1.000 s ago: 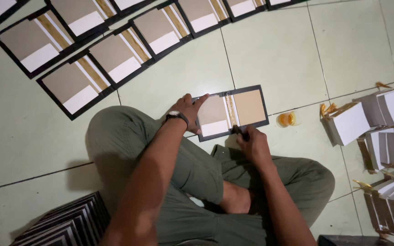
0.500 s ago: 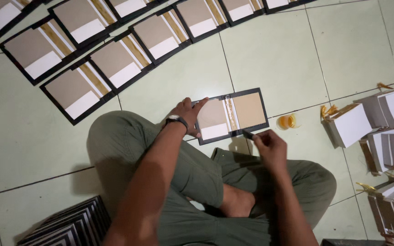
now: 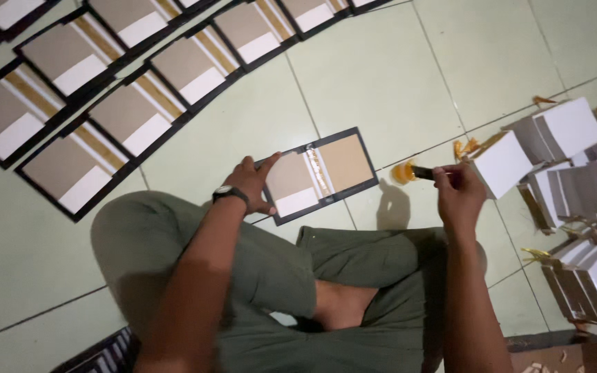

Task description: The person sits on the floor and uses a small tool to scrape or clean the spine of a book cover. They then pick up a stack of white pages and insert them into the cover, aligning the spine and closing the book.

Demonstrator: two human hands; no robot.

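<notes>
- Person sits cross-legged on pale green tiled floor [image 3: 381, 76], olive trousers [image 3: 271, 269], bare foot [image 3: 336, 304] tucked between knees.
- Left hand [image 3: 253, 183]: forearm runs up from lower left, wristwatch [image 3: 230, 194] on wrist. Fingers spread narrow, thumb on top, pinching left edge of an open book cover [image 3: 319, 175] – black-bordered board w/ two tan panels, a white patch on the left one & a spine strip in the middle. Cover lies flat on floor just ahead of the knees, tilted a bit.
- Right hand [image 3: 459, 193]: forearm comes straight up from bottom right, wrist bent left. Fingers curled tight round a small dark-handled brush [image 3: 421, 172], held roughly level, tip pointing left.
- Brush tip touches or is just at a small orange-yellow glue pot [image 3: 402, 173] on the floor, just right of the cover; exact contact can't tell.
- Top left: rows of similar open covers [image 3: 126, 114] laid out flat, edges overlapping.
- Right: heaps of white-&-grey page blocks [image 3: 561, 131], some w/ gold ribbons [image 3: 466, 147], near right hand, not touching it.
- Bottom left corner: stack of dark boards [image 3: 105, 352], partly cut off.
</notes>
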